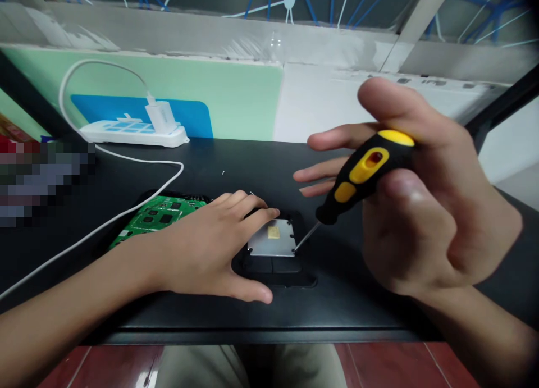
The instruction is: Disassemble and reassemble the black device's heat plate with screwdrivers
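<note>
My right hand (421, 208) grips a black and yellow screwdriver (357, 177), its shaft slanting down to the left. The tip meets the near right corner of a silver metal plate (278, 246), where a small dark screw hole shows. A square yellowish pad (273, 232) sits on the plate. Around and under the plate is a black plastic housing (269, 266). My left hand (197, 242) lies over the housing's left side with fingers stretched out and thumb apart. Its index fingertip rests at the plate's far edge. Beneath and beyond this hand is a green circuit board (155, 215), partly covered.
A white power strip (130, 134) with a plugged-in charger (160, 117) stands at the back left. Its white cable (126, 211) runs across the black table (357, 304) and over the circuit board. A tiny white piece (223, 173) lies near the back.
</note>
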Demonstrator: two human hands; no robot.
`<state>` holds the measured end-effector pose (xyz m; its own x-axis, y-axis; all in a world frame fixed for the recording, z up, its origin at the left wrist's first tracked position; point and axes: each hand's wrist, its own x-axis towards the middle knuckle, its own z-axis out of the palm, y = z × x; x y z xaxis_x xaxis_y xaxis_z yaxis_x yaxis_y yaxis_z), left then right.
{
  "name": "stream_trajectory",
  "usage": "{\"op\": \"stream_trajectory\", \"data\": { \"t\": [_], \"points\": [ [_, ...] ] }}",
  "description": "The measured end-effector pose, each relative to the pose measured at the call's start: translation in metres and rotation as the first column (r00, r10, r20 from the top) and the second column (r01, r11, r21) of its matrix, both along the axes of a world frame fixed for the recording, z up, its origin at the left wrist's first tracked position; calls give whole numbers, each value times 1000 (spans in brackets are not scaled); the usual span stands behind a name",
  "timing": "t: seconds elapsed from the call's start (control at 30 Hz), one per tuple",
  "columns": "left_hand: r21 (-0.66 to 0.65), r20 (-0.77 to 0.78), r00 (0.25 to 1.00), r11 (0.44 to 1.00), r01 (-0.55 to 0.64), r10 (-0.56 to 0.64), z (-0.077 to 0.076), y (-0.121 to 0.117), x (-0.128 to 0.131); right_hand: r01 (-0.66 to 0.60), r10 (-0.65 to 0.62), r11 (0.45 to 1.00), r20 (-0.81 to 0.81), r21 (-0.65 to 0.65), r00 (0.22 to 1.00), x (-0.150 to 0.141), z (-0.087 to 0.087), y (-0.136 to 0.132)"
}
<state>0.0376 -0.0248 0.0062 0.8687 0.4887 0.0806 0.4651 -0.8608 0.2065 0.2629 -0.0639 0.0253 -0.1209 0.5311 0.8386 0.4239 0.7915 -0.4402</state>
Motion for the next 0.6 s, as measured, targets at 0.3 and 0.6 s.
{"op": "stream_trajectory", "data": {
  "t": [0.3, 0.6],
  "points": [
    [7, 14, 1000, 1000, -10, 10, 0, 0, 3, 152, -147, 988, 251, -2, 957, 12, 10, -4],
    [15, 24, 1000, 1000, -6, 6, -1, 0, 3, 254, -253, 967, 196, 22, 947, 11, 5, -2]
  ]
}}
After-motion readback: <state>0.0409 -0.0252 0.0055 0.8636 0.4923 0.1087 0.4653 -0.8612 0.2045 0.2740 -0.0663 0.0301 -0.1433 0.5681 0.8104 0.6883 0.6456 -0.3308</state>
